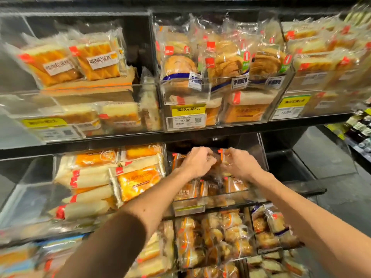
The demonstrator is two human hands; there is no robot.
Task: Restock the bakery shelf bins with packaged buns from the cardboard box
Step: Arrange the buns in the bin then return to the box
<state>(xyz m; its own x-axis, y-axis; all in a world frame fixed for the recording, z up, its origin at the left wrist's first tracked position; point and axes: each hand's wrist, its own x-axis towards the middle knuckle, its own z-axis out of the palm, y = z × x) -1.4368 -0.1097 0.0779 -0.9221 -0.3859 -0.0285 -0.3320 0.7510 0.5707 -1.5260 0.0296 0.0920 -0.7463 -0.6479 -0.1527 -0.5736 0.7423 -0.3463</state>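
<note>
The left hand (197,162) and right hand (241,165) curl their fingers (209,159) tight on one bun packet (219,157) in the clear bin (226,197). The packet sits at 3 o'clock from the left hand.

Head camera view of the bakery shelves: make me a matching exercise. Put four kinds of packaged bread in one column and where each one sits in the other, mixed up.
Column 1
1. round swirled buns
2. square cakes with white labels
3. orange-fronted pack
4. dark buns

Column 2
a. middle row, left
b. middle row, centre, gripped by the left hand and the right hand
c. top row, centre
d. top row, left

Pairs: 1-c, 2-d, 3-a, 4-b
</note>
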